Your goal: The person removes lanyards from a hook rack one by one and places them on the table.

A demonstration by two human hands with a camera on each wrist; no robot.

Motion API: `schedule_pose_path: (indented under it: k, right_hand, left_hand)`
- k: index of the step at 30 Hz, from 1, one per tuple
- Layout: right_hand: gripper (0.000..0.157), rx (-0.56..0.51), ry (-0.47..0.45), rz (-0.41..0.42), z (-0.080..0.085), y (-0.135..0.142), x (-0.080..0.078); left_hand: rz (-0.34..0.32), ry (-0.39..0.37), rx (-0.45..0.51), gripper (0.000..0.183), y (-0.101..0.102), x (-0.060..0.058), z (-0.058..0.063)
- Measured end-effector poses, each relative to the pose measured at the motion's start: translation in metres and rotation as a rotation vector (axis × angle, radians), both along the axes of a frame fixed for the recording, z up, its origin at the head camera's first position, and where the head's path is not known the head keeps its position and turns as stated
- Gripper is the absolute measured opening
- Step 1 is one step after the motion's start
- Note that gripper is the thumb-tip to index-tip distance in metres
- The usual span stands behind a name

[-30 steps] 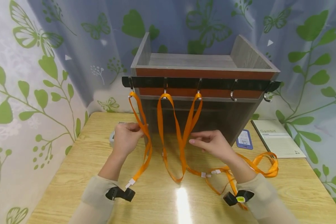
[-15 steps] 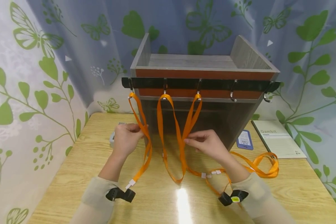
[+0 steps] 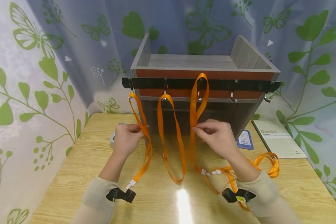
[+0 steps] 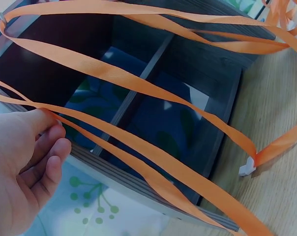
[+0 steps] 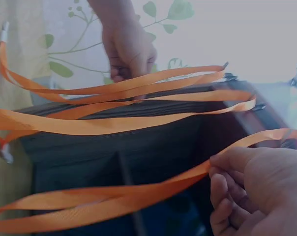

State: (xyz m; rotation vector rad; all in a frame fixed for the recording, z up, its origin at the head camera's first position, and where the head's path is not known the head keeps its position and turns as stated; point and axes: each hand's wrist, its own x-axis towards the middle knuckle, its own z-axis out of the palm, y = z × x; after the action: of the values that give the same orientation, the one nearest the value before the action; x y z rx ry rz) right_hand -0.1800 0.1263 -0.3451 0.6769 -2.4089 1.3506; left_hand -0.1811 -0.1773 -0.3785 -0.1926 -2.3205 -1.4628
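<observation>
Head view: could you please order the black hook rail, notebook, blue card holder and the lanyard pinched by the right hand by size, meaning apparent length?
1. Black hook rail
2. Lanyard in the right hand
3. Notebook
4. Blue card holder

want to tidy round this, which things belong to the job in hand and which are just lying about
In the job, seemingly:
orange lanyards
black hook rail
cabinet bearing the rail

Lying about, seemingly:
notebook
blue card holder
pale object mostly hidden by the left grip
</observation>
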Motion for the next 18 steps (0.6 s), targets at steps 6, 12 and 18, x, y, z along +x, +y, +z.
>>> schedule_pose_path:
  k: [6,12,18]
  right_hand:
    - [0.006,-0.052,0.229,-0.069,0.024,0.001,0.006]
    - [0.009,-0.154,0.318,-0.045,0.037,0.001,0.009]
    - [0.01,-0.261,0.299,-0.022,0.048,0.001,0.016]
  left_hand:
    - [0.009,-0.01,0.001,0.015,0.001,0.001,0.0]
    - [0.003,0.002,0.0,0.015,0.0,0.001,0.0]
    - [-0.005,-0.006,0.016,0.015,0.0,0.001,0.001]
